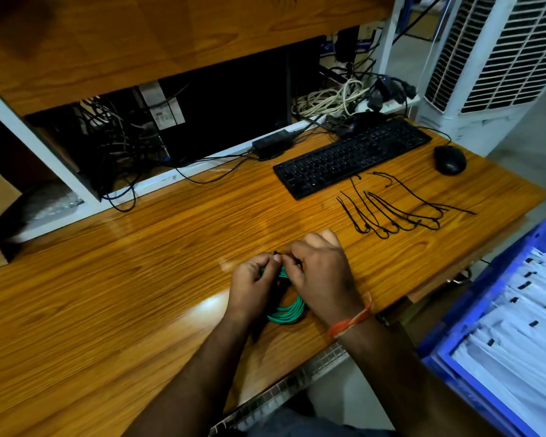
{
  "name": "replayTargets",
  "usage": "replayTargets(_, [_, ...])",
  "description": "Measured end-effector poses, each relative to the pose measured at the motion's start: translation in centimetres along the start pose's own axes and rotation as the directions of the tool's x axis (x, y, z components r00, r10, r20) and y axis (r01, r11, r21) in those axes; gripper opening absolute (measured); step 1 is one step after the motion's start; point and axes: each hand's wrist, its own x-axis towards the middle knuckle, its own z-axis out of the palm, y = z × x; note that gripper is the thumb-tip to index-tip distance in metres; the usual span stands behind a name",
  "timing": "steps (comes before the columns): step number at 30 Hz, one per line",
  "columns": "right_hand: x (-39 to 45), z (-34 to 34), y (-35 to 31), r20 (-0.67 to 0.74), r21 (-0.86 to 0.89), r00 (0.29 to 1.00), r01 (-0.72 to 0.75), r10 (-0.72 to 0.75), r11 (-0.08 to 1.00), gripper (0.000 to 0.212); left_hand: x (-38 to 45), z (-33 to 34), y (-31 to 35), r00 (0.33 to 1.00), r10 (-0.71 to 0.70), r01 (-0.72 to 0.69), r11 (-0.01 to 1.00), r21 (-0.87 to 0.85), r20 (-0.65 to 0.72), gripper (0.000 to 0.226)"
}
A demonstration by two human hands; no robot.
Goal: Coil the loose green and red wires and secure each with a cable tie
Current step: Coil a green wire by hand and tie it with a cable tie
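Right now both hands are bunched over the green wire [287, 310], already wound into a coil and sitting on the wooden desk [139, 279] near its front edge. Left hand [253, 283] pinches a black cable tie [277, 254] at the coil's top, right hand [320, 272] curls in and pinches the tie's other end, so I'd call this the fastening step, not finished yet. Spare ties [401, 212] lie fanned out beside the keyboard [350, 156]. No red wire shows anywhere, so that half looks untouched.
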Motion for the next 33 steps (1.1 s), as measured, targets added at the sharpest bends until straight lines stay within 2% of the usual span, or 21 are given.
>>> replayTargets(6, [0.1, 0.0, 0.1, -0.004, -0.018, 1.000, -0.014, 0.014, 1.000, 0.009, 0.0, 0.0, -0.3, 0.999, 0.032, -0.033, 0.999, 0.039, 0.017, 0.039])
replayTargets(10, [0.5, 0.4, 0.0, 0.091, 0.016, 0.996, -0.011, 0.010, 1.000, 0.009, -0.2, 0.2, -0.1, 0.997, 0.079, -0.080, 0.993, 0.082, 0.016, 0.035])
replayTargets(13, [0.6, 0.2, -0.1, 0.138, 0.060, 0.988, -0.073, 0.064, 0.996, 0.008, -0.1, 0.2, 0.1, 0.996, 0.082, -0.083, 0.992, 0.093, 0.017, 0.030])
replayTargets(15, [0.5, -0.2, 0.0, 0.134, 0.085, 0.986, -0.113, 0.101, 0.990, 0.015, -0.1, 0.0, 0.0, 0.996, 0.086, -0.088, 0.991, 0.101, 0.020, 0.028])
replayTargets(22, [0.3, -0.5, -0.1, 0.119, 0.034, 0.987, -0.115, 0.110, 0.993, 0.004, -0.2, 0.1, -0.1, 0.993, 0.119, -0.121, 0.985, 0.126, 0.023, 0.030])
replayTargets(26, [0.7, 0.3, -0.3, 0.118, 0.154, 0.985, -0.140, 0.123, 0.978, 0.003, -0.1, -0.1, -0.2, 0.992, 0.123, -0.125, 0.984, 0.124, 0.024, 0.027])
replayTargets(28, [1.3, -0.1, 0.1, 0.186, 0.332, 0.953, -0.290, 0.239, 0.897, 0.014, -0.2, -0.1, -0.3, 0.991, 0.125, -0.128, 0.986, 0.107, 0.039, 0.029])
replayTargets(29, [1.6, -0.1, 0.6, 0.258, 0.382, 0.915, -0.392, 0.310, 0.837, 0.024, -0.3, -0.2, -0.3, 0.991, 0.127, -0.132, 0.985, 0.115, 0.045, 0.030])
replayTargets(31, [2.5, 0.5, 1.8, 0.370, 0.383, 0.836, -0.534, 0.405, 0.753, 0.042, -0.5, -0.1, -0.1, 0.989, 0.138, -0.144, 0.979, 0.144, 0.054, 0.031])
replayTargets(33, [3.3, 1.4, 2.8, 0.438, 0.371, 0.783, -0.604, 0.441, 0.705, 0.050, -0.6, 0.0, 0.1, 0.987, 0.145, -0.153, 0.977, 0.147, 0.066, 0.032])
